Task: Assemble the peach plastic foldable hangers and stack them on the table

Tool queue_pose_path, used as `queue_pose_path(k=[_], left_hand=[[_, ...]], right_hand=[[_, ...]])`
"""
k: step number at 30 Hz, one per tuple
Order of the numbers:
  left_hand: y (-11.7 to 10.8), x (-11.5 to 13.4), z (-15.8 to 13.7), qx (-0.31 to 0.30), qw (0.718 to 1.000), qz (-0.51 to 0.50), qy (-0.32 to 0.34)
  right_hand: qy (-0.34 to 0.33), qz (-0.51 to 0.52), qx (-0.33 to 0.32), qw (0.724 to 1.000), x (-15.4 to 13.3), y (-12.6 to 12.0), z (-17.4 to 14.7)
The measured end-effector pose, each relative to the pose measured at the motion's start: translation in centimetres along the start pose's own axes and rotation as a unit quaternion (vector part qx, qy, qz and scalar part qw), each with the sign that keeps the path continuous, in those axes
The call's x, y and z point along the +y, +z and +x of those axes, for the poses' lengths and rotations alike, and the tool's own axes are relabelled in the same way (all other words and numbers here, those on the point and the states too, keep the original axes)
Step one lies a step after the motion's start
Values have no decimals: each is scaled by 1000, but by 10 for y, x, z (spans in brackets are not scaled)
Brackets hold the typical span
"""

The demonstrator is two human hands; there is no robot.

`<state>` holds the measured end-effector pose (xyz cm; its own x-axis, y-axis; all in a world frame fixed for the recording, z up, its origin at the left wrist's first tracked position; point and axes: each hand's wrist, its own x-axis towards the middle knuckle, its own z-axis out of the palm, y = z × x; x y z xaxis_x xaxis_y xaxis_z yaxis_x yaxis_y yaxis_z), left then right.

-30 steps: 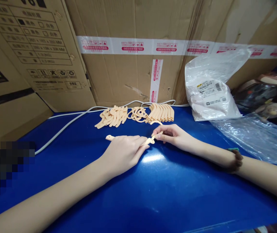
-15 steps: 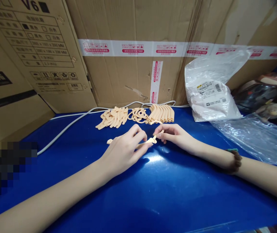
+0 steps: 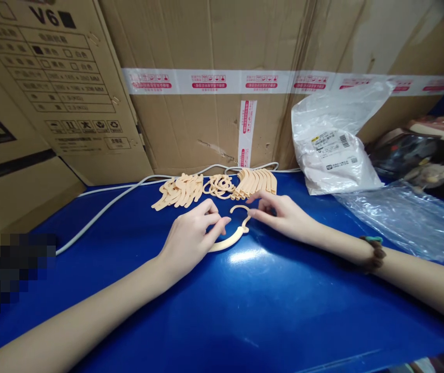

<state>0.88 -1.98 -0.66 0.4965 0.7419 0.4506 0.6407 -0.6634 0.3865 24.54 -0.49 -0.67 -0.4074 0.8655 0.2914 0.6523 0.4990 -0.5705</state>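
Blue table (image 3: 268, 311), glossy, a bright glare patch just in front of the work. Big box (image 3: 206, 124) stood along the far edge, white-and-red tape (image 3: 284, 83) across it; printed box (image 3: 101, 145) at left. White cable (image 3: 117, 200) ran from the left edge to the foot of the big box, looping behind the parts. Three beige lots in line before the boxes: wavy pile (image 3: 181, 190) at left, ring pile (image 3: 218, 185) in the middle, row (image 3: 258, 181) of curved pieces at right, side by side. The right hand's forefinger overlapped the row's near edge in view. Bag (image 3: 334, 150), translucent and labelled, stood farther right; clear film (image 3: 404, 223) lay crumpled in front of it. Dark clutter beyond, too blurred to name.

Work lay mid-table, near side of the lots: a beige bar (image 3: 229, 242), smooth, bowed toward the wearer, its left part hidden by the left hand. Hook (image 3: 239, 206) met the bar's right end at a small rounded tab, curving up and over to the left.

Left hand (image 3: 188, 233): fingers curled, thumb tip clear of the bar's visible length; grip could not be told. Right hand (image 3: 284, 215): thumb and forefinger parted, thumb tip at the hook's right side, touching or just beside it. Hands well apart from each other, the hook between. Brown band (image 3: 373, 255) on the right wrist.
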Motion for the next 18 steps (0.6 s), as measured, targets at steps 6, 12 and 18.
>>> queue_pose_path(k=[6,12,18], left_hand=[[1,-1,1,-20,999,-26,-29],[1,2,-2,-16,999,35,-1],[2,6,-2,12,995,93,46]], right_hand=[[87,-127,154,976,45,-31,18],[162,-133,156,965,74,-38,21],[192,-79,132,969,77,-34,23]])
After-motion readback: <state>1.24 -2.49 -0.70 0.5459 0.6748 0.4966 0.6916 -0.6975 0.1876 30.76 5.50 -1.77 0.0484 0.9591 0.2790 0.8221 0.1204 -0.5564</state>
